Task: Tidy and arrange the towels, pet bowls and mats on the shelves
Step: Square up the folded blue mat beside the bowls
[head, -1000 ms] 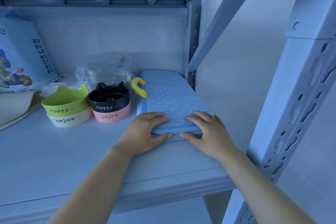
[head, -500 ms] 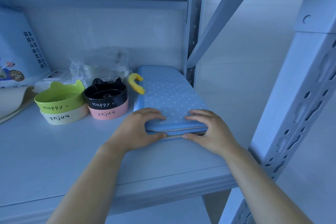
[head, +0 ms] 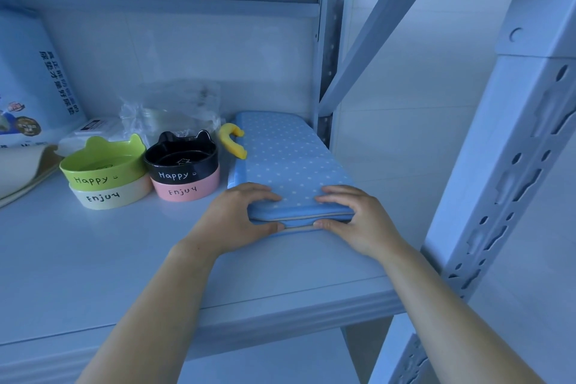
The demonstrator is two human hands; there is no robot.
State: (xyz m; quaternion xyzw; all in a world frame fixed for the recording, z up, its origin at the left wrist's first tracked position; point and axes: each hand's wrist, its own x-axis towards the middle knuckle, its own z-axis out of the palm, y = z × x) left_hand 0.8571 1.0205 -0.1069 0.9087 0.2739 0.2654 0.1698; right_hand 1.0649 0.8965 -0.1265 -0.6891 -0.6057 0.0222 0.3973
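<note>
**Item:** folded mat [head: 290, 162], blue with white dots and plain blue edging. A pale inner layer is shown at the near edge. A yellow loop [head: 232, 140] is seen at its 10 o'clock corner.

**Location:** right end of the shelf [head: 124, 259], laid lengthwise from 6 to 12 o'clock. The pet bowls [head: 182, 162] are stacked in twos at its 9 o'clock, just beside it.

**Handling:** judged light, soft and padded. It is likely to sag or fall open if raised by one layer, so both layers are best taken together at the 6 o'clock edge.

**Grip:** that edge is pinched by the left hand [head: 237, 215] at 7 o'clock and the right hand [head: 352, 218] at 5 o'clock. Fingers are laid on top and thumbs are pressed against the front.
</note>
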